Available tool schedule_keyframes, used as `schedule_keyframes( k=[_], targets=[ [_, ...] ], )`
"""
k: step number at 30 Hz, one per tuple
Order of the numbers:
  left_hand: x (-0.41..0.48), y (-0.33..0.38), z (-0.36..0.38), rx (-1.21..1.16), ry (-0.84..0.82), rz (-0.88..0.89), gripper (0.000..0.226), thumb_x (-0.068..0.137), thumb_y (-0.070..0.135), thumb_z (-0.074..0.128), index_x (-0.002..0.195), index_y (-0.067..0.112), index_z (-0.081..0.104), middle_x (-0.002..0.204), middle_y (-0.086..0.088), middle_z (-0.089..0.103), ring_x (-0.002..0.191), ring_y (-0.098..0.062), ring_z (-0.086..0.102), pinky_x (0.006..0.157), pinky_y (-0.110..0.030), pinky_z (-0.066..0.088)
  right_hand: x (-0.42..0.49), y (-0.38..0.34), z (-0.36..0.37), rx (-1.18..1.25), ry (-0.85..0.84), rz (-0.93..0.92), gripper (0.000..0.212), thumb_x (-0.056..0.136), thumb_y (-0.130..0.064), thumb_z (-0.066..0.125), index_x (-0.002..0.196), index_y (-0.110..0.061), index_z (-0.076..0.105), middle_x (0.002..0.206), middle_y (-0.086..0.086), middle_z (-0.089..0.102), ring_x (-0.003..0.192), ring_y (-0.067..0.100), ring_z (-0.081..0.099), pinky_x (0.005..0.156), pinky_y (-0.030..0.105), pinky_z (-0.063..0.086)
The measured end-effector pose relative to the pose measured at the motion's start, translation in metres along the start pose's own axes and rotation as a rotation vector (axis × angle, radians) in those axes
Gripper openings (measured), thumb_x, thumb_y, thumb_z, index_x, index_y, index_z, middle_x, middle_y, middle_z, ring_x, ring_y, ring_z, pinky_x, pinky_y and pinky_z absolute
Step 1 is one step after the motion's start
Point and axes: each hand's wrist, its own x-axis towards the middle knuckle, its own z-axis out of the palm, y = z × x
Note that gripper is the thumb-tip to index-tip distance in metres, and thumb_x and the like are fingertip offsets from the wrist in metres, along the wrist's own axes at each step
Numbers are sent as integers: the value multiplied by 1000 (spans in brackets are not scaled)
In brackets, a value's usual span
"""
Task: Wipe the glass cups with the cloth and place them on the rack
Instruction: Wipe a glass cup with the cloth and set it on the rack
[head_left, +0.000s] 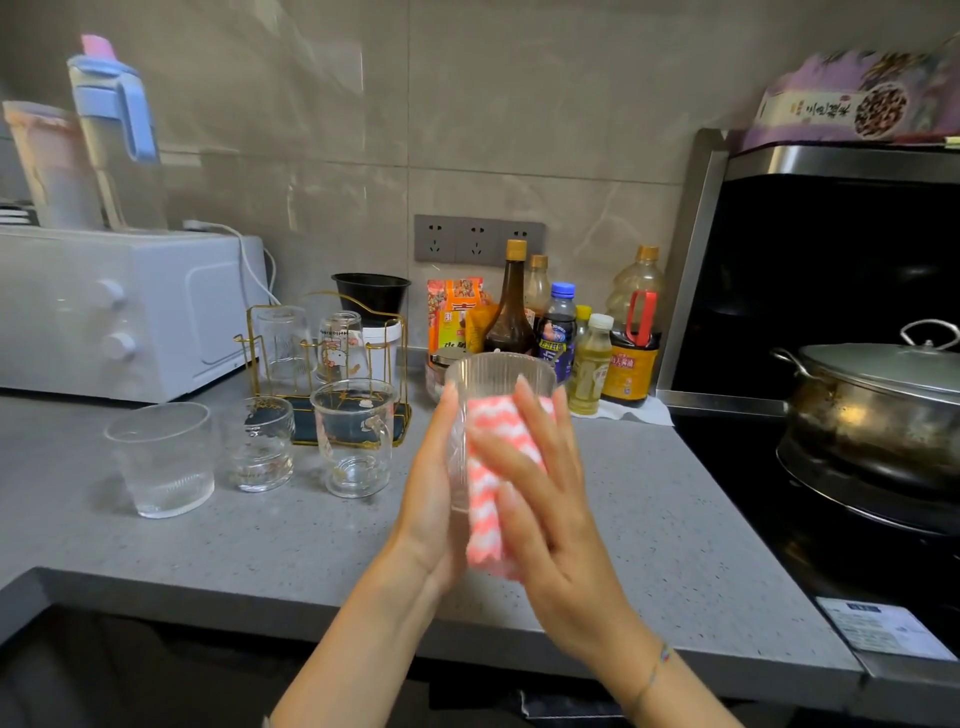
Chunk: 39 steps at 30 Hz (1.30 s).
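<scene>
Landing place: the grey speckled stone counter (260, 545) is hard, so dropped glass could break.
Rack: the gold wire rack (400, 426) stands behind three clear glass cups (260, 441), easy to bump.
Cup: the ribbed clear glass cup (498, 379) is up in the air.
Cloth: the pink and white zigzag cloth (483, 467) may slide on it.
Hands: the left hand (431, 493) grips the cup; the right hand (545, 493) presses the cloth, fingers straight.

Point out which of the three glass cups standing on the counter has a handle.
The rightmost cup, in front of the gold rack; the left cup and middle cup show none.
</scene>
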Motion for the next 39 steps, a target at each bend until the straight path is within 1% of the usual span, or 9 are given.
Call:
schedule_keyframes(
  k=[5, 10, 13, 16, 19, 24, 30, 36, 39],
  targets=[
    [3, -2, -1, -90, -80, -95, 77, 85, 70, 38, 91, 5, 78, 98, -14, 73, 85, -23, 72, 83, -34, 57, -20, 3, 7, -46, 35, -48, 38, 102, -38, 29, 137, -43, 42, 158, -14, 14, 148, 22, -4, 117, 21, 4],
    [1, -5, 4, -10, -51, -30, 64, 92, 59, 35, 89, 14, 80, 96, -12, 75, 84, -22, 73, 69, -31, 60, -2, -3, -4, -50, 31, 12, 38, 97, -48, 35, 133, -45, 46, 157, -18, 13, 147, 16, -8, 115, 15, 2],
    [0, -6, 4, 82, 2, 5, 57, 94, 57, 38, 112, 16, 73, 116, -11, 70, 106, -24, 68, 86, -37, 55, 16, -5, -14, -27, 56, 54, 41, 96, -52, 32, 132, -43, 49, 157, -21, 10, 146, 9, -9, 116, 15, 1],
    [-1, -11, 2, 144, 11, 3, 56, 93, 59, 40, 124, 21, 65, 123, -8, 67, 115, -27, 63, 99, -47, 45, 30, 1, -24, 19, 117, 134, 43, 97, -50, 30, 135, -40, 46, 156, -23, 10, 146, 6, -2, 121, 35, 8],
    [-5, -11, 6, 159, -27, 44, 47, 93, 57, 41, 115, 27, 71, 117, -6, 70, 110, -25, 66, 100, -47, 48, 32, 4, -24, 6, 104, 148, 43, 95, -45, 35, 137, -40, 43, 156, -22, 10, 147, 9, 3, 117, 52, 16],
    [-5, -8, 9, 139, -21, 30, 57, 92, 61, 36, 112, 21, 72, 109, -6, 73, 99, -20, 70, 79, -34, 59, 12, 1, -12, 16, 62, 55, 42, 98, -47, 33, 139, -42, 39, 158, -16, 9, 147, 13, -6, 120, 31, 5],
    [3, 2, 7, -83, -87, -73, 79, 85, 72, 35, 80, 7, 79, 83, -13, 74, 70, -22, 72, 63, -29, 60, -18, -3, 1, -34, -64, 2, 42, 99, -33, 37, 139, -41, 39, 158, -17, 7, 147, 18, -9, 114, 14, 2],
    [2, -2, 4, -21, -81, -57, 68, 90, 61, 33, 82, 12, 80, 91, -10, 75, 80, -19, 73, 71, -28, 60, 1, -3, -4, -47, -8, 32, 40, 98, -47, 33, 137, -43, 42, 158, -19, 8, 147, 14, -11, 113, 10, 0],
    [0, -5, 1, 62, -9, -14, 56, 92, 59, 38, 104, 21, 77, 114, -8, 71, 103, -22, 69, 91, -39, 54, 19, -1, -11, -29, 39, 60, 43, 96, -53, 33, 136, -42, 43, 158, -20, 7, 146, 10, -10, 115, 16, 1]
  ],
)
